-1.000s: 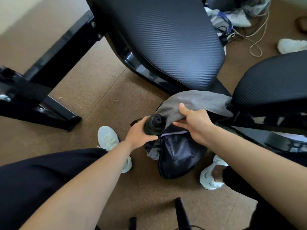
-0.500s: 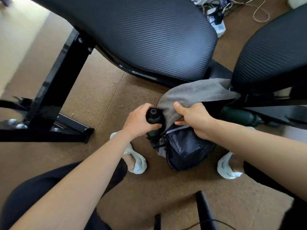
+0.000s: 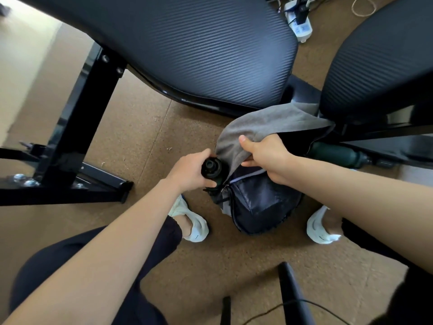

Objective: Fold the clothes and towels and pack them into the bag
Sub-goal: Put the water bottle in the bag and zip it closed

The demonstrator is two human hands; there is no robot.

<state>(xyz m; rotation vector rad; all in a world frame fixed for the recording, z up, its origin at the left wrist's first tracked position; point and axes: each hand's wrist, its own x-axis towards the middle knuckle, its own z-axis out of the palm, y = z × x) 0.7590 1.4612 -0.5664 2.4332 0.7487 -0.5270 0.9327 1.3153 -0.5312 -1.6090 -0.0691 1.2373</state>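
We judge packing underway — left hand [image 3: 187,170] grips the bottle [image 3: 212,168], right hand [image 3: 267,156] pinches the grey towel [image 3: 264,124] over the bag [image 3: 257,202]; next — tuck it in.

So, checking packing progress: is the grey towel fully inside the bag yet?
Mostly out: the grey towel drapes over the mouth of the bag, pinched by the right hand.

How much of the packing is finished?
Done: the dark bag sits unzipped on the floor; what is already inside is hidden. In hand: the right hand grips the grey towel, which drapes over the bag's mouth, and the left hand holds a black bottle at the opening. Left: the towel is not yet inside, and the bag is not zipped.
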